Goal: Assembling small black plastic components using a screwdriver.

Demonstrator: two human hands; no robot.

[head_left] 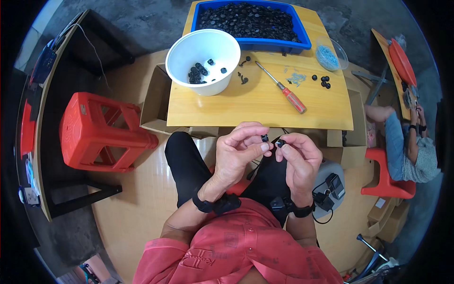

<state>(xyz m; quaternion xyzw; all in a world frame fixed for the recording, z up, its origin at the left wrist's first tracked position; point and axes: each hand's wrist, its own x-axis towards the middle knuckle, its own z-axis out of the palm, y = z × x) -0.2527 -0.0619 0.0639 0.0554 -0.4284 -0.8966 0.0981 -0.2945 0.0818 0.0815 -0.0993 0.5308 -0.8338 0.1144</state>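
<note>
My left hand (241,146) pinches a small black plastic part (265,138) between thumb and fingertips. Close beside it, my right hand (301,154) grips another small black part (280,143). Both hands are over my lap, just in front of the table's near edge, with the two parts a small gap apart. On the table (227,109) lie a screwdriver (292,98) with a red handle and a small heap of pale blue pieces (296,78). Several round black parts (325,83) sit at the right, and a few odd black pieces (243,79) lie beside the white bucket.
The white bucket (222,45) holds some black parts. Behind it stands a blue tray (272,45) full of small black parts; a clear bowl (343,59) holds pale blue pieces. A red stool (82,137) stands left. At right, another person (418,156) sits at a table.
</note>
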